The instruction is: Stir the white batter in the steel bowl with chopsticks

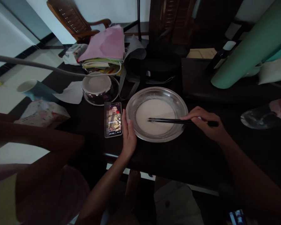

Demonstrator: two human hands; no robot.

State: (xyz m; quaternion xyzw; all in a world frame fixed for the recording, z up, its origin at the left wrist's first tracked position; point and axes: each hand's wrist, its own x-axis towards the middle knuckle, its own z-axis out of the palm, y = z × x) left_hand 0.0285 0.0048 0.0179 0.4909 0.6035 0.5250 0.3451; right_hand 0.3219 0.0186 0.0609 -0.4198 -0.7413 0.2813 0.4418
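Right hand [204,122] clamped on black chopsticks [165,120] running leftward into pale liquid [153,109], the left hand [129,137] grips the opposite rim of a metal bowl [180,104].

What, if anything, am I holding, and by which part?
Your right hand holds black chopsticks near their rear ends. Your left hand touches the metal bowl at its left rim, grip unclear.

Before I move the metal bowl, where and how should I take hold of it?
I'd take the metal bowl by its wide rim, from left and right together. The left hand is at its left side; the right hand holds black chopsticks, so should free itself first. The round, open shape and the pale mixture inside suggest opposite grips to keep it level.
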